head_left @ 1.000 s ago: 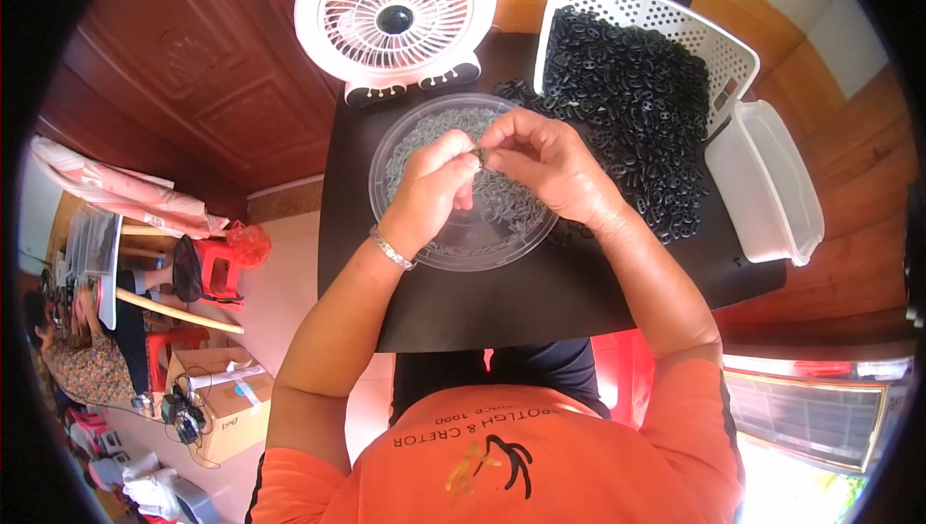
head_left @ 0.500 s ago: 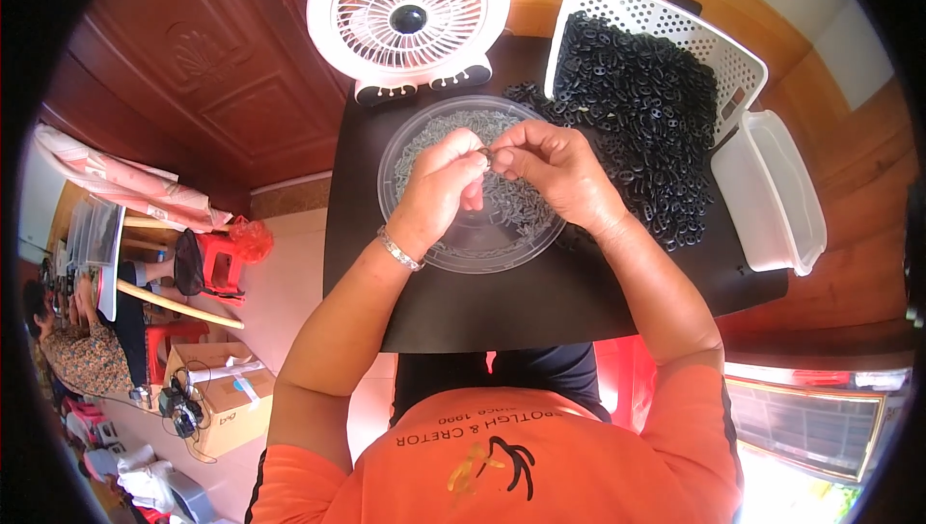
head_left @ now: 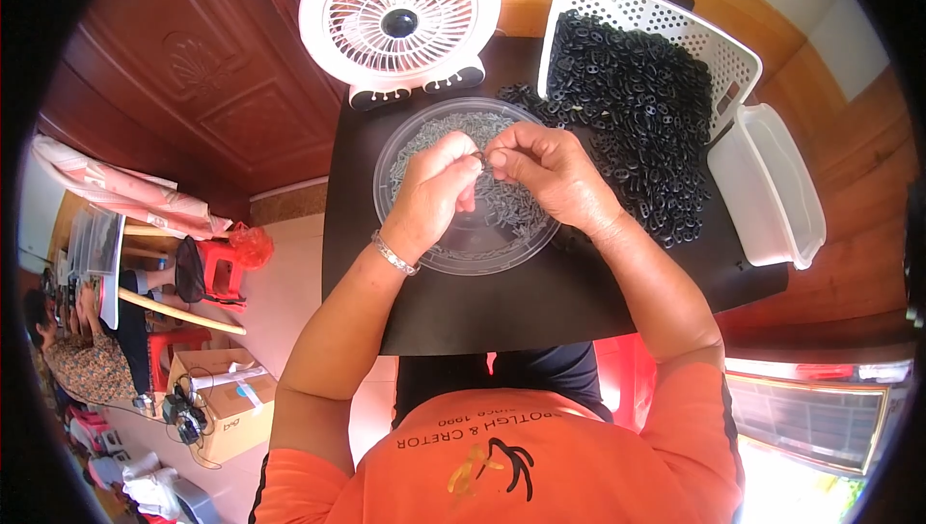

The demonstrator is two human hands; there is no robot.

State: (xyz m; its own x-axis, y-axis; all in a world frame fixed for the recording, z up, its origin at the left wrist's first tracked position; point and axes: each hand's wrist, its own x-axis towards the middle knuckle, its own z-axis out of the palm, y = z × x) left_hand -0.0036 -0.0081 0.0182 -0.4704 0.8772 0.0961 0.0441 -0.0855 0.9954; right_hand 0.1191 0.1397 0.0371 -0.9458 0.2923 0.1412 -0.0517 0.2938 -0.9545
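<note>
right hand (head_left: 558, 173) barely moved; left hand (head_left: 431, 186) pinches dark piece (head_left: 480, 156) (small)

Left hand (head_left: 434, 191) and right hand (head_left: 561, 177) pinching, nearly meeting.
Thumbs (head_left: 516, 167) pressing toward forefingers (head_left: 526, 135); forearms (head_left: 355, 297) angling inward from bent elbows (head_left: 313, 381).

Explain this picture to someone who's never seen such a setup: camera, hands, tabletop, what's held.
No machine here: these are a person's bare left hand and right hand, filmed from above by a fisheye camera on their head, which bends straight edges. On the dark table lie a clear round plastic tray of small grey pieces, a heap of black oval pieces partly in a white perforated plastic basket, a white plastic bin and a white fan. The left fingertips pinch something small and dark, too tiny to identify; the right fingertips are close beside it.
</note>
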